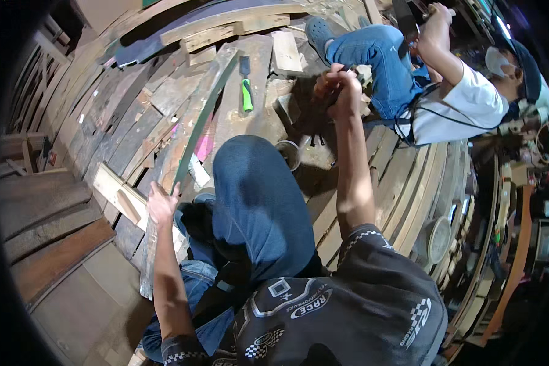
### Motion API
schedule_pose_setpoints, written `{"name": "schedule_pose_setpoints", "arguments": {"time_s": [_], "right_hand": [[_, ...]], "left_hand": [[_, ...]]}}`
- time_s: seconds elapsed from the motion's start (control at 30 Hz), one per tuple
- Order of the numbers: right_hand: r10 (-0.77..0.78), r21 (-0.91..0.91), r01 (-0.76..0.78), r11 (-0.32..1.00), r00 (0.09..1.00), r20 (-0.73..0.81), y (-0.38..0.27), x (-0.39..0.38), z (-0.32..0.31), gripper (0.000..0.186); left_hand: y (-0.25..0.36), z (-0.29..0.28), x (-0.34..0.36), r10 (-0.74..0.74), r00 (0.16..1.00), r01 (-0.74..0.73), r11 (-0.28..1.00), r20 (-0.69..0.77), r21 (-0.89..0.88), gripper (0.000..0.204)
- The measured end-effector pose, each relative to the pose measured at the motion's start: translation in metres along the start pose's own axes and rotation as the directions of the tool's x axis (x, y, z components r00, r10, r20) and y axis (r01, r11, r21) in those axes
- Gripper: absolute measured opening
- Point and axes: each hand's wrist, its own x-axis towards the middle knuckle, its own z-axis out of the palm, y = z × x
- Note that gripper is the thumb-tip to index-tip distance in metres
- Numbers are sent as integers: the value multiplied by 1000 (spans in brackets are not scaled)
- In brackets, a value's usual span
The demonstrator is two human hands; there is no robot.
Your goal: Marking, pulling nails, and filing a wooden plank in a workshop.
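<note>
My left hand [163,204] grips a long, narrow plank with a greenish edge [198,128], which slants away from me to the upper middle, left of my raised knee. My right hand [341,88] is raised at the upper right, its fingers closed around a dark object that I cannot make out. A chisel with a bright green handle [246,94] lies on the boards beside the plank's far end. A small round container [291,148] sits just beyond my knee, partly hidden by it.
A co-worker [454,107] in a white shirt and jeans sits close at the right, holding something dark. Loose boards cover the floor around me. Planks are stacked at the top [198,35] and left [49,226]. A pale bucket [436,239] stands among slats at the lower right.
</note>
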Motion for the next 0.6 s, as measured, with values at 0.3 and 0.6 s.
{"name": "schedule_pose_setpoints", "arguments": {"time_s": [0.3, 0.6], "right_hand": [[20, 40, -16, 999, 994, -104, 63, -55, -59, 15], [-11, 2, 11, 1000, 998, -59, 77, -53, -66, 12]], "left_hand": [[7, 0, -4, 2, 1000, -3, 1000, 10, 24, 67], [-2, 11, 0, 6, 1000, -7, 1000, -30, -22, 67]]}}
